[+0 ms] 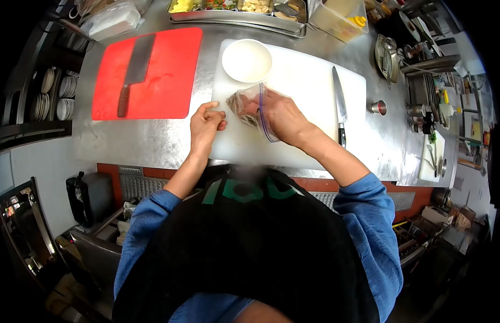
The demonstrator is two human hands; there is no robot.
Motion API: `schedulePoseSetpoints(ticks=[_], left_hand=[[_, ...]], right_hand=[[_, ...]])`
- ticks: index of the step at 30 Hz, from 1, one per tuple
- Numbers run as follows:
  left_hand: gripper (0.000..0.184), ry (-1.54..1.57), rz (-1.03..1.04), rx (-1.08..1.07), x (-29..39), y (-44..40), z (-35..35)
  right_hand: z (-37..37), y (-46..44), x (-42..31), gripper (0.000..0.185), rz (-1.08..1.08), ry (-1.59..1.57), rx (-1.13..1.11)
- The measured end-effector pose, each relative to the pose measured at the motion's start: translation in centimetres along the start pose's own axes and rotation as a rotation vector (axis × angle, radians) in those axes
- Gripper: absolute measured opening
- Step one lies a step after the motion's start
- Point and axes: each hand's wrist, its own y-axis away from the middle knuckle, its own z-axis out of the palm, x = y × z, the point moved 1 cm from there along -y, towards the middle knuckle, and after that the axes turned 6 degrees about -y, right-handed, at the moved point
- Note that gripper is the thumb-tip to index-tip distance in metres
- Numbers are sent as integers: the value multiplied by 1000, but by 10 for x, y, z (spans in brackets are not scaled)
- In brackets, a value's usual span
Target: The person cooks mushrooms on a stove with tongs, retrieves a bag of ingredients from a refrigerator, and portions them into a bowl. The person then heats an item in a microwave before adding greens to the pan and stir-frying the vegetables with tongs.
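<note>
My right hand (pixel 286 116) reaches into a clear zip bag (pixel 245 110) with a blue-purple seal strip. Its fingers show blurrily through the plastic, bent around dark, brownish contents whose kind I cannot make out. The bag lies tilted on a white cutting board (pixel 309 70). Just left of the bag, at the board's left edge, is my left hand (pixel 207 124). It holds nothing; the thumb stands apart from the loosely curled fingers. A white bowl (pixel 247 60) sits on the board beyond the bag.
A chef's knife (pixel 340 102) lies along the white board's right side. A cleaver (pixel 138 64) rests on a red cutting board (pixel 174 75) to the left. Steel trays of food (pixel 239 19) and a plastic container (pixel 338 21) line the back. A small metal cup (pixel 378 107) stands at right.
</note>
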Motion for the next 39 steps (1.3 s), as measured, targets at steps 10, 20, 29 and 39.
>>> schedulePoseSetpoints(ticks=[10, 20, 29, 39], left_hand=[[75, -703, 711, -198, 51, 0, 21], [49, -677, 588, -105, 25, -3, 2], [42, -577, 575, -98, 24, -2, -2], [30, -671, 770, -95, 27, 8, -6]], right_hand=[[-8, 6, 18, 31, 308, -472, 198], [-52, -1, 33, 22, 489, -1243, 339], [-78, -63, 73, 24, 363, -1018, 323], [9, -100, 94, 31, 172, -290, 141]])
